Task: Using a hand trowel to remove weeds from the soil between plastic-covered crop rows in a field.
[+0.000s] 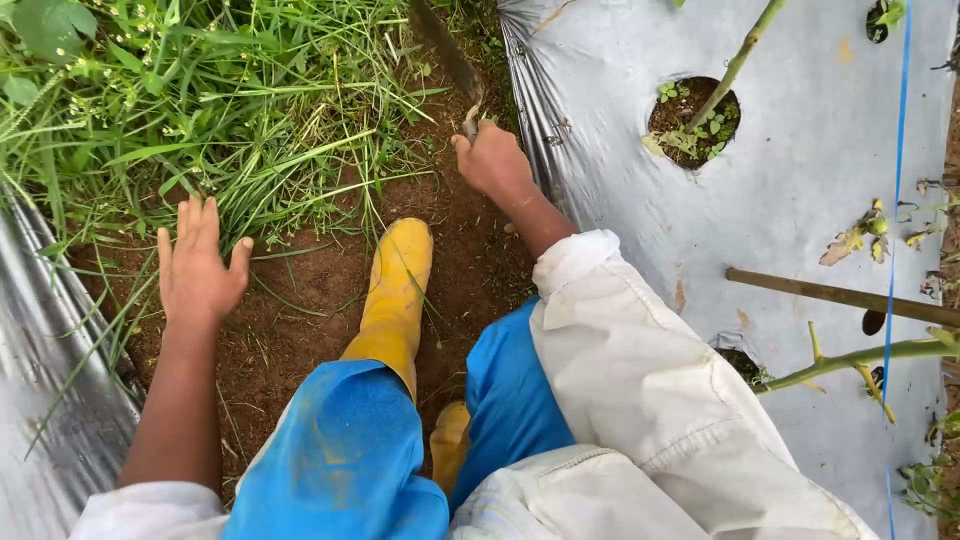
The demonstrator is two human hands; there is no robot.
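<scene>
Right hand (492, 160) clenched low on the handle of a long blade (447, 50), which runs up the dirt path beside the silver plastic sheet (800, 150). Looks stiff, fairly heavy and sharp-edged, so the handle end is the place to hold. Left hand (198, 265) spread wide, empty, nearest the tall grass (220, 110).

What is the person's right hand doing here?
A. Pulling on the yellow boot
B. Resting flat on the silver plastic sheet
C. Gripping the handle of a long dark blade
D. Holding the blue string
C: the right hand is closed around the handle of a long dark blade that points up the soil path, beside the silver plastic sheet.
</scene>
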